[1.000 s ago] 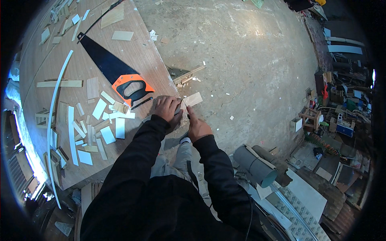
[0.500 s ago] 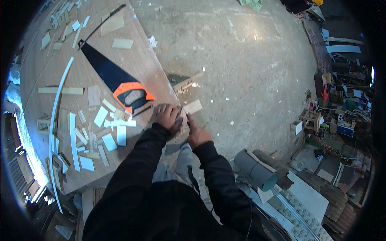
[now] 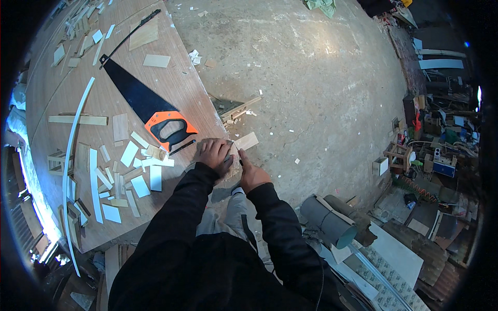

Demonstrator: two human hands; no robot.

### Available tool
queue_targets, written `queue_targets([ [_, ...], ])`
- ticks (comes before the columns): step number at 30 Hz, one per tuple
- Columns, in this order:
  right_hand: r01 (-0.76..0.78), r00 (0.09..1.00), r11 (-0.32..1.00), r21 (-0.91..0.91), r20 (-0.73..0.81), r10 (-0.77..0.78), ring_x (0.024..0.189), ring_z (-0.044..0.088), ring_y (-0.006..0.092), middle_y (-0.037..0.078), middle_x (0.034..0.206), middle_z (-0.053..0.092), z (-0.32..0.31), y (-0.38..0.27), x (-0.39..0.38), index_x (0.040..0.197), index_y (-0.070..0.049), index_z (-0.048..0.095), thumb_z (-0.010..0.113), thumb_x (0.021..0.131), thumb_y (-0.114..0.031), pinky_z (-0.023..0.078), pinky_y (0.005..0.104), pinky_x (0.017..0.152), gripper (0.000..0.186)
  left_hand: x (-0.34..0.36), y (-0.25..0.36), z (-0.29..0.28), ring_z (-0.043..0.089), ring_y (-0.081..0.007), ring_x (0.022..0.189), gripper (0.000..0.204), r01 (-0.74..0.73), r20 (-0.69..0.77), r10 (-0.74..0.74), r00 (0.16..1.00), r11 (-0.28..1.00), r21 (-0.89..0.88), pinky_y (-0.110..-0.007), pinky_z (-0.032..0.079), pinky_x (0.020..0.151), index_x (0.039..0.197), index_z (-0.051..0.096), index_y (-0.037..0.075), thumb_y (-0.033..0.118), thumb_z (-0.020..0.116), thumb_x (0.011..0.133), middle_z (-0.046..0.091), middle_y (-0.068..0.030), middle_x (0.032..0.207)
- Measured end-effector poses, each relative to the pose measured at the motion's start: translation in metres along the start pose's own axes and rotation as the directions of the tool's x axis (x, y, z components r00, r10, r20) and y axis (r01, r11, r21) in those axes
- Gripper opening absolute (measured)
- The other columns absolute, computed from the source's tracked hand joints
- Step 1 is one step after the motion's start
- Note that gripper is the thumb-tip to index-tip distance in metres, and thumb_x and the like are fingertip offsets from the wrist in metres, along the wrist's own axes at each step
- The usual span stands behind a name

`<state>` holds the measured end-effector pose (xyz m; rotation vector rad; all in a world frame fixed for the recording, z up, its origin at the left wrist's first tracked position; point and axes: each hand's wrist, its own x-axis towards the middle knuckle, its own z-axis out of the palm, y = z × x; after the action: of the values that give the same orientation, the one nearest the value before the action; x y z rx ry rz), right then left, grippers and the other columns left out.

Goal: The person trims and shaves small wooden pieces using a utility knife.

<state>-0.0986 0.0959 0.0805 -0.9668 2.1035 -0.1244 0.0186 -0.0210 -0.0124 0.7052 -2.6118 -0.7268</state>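
Note:
At the table's right edge, my left hand [image 3: 215, 154] is closed with curled fingers over a pale piece of wood [image 3: 246, 141], whose far end juts past the edge. Close beside it, my right hand [image 3: 253, 175] is closed around a small dark tool [image 3: 240, 162], mostly hidden by the fingers, with its tip against the wood near the left hand's fingertips. A handsaw [image 3: 172, 129] with an orange and black handle lies on the table just beyond my left hand. Between the saw's handle and that hand rests a thin dark rod [image 3: 182, 147].
Several wood offcuts and white strips [image 3: 140, 186] litter the wooden table [image 3: 181, 78]. A long curved white strip [image 3: 70, 171] lies along its left side. On the concrete floor [image 3: 321, 103] are scattered scraps. A grey roll [image 3: 328, 220] and boards lie at lower right, clutter at far right.
Both hands stay at the same spot on the wood, with only slight shifts of the fingers. The view has moved a little; the saw and offcuts lie as before.

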Motion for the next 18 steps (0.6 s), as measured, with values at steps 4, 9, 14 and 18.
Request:
queue_targets([
  [4,0.006,1.000,1.000,-0.013,0.003,-0.006,0.079,0.066,0.0455,0.031,0.087,0.066,-0.0003,0.0012,0.0018,0.152,-0.020,0.024,0.046,0.086,-0.011,0.051,0.0537,0.072,0.070,-0.0006,-0.0005,0.0020,0.053,-0.0280,0.098,0.036,-0.015,-0.022,0.016,1.000,0.999,0.028,-0.044,0.039,0.082,0.105,0.062,0.010,0.035,0.067,0.079,0.057,-0.0057,0.105],
  [9,0.013,1.000,0.999,-0.039,-0.013,-0.013,0.079,0.066,0.0449,0.031,0.087,0.066,0.0029,0.0034,0.0016,0.152,-0.021,0.024,0.046,0.086,-0.010,0.051,0.0531,0.071,0.070,-0.0023,-0.0020,0.0055,0.053,-0.0269,0.098,0.038,-0.007,-0.013,0.007,1.000,1.000,0.022,-0.044,0.038,0.083,0.107,0.063,0.010,0.035,0.067,0.080,0.057,-0.0052,0.106],
  [14,0.008,1.000,0.999,-0.039,0.004,-0.008,0.078,0.067,0.0439,0.030,0.085,0.066,-0.0002,-0.0001,0.0015,0.152,-0.021,0.024,0.045,0.086,-0.011,0.052,0.0527,0.071,0.070,-0.0037,-0.0032,0.0071,0.053,-0.0286,0.100,0.040,-0.017,-0.025,0.017,1.000,1.000,0.022,-0.044,0.039,0.087,0.105,0.065,0.007,0.041,0.054,0.089,0.057,-0.0076,0.106],
  [18,0.008,1.000,1.000,-0.026,-0.028,-0.009,0.078,0.067,0.0439,0.029,0.085,0.067,0.0048,0.0001,0.0002,0.152,-0.021,0.023,0.045,0.086,-0.011,0.051,0.0527,0.070,0.070,-0.0033,-0.0002,0.0054,0.053,-0.0289,0.100,0.040,0.017,0.006,-0.018,1.000,0.999,0.031,-0.044,0.039,0.087,0.104,0.065,0.006,0.041,0.054,0.089,0.057,-0.0079,0.106],
])
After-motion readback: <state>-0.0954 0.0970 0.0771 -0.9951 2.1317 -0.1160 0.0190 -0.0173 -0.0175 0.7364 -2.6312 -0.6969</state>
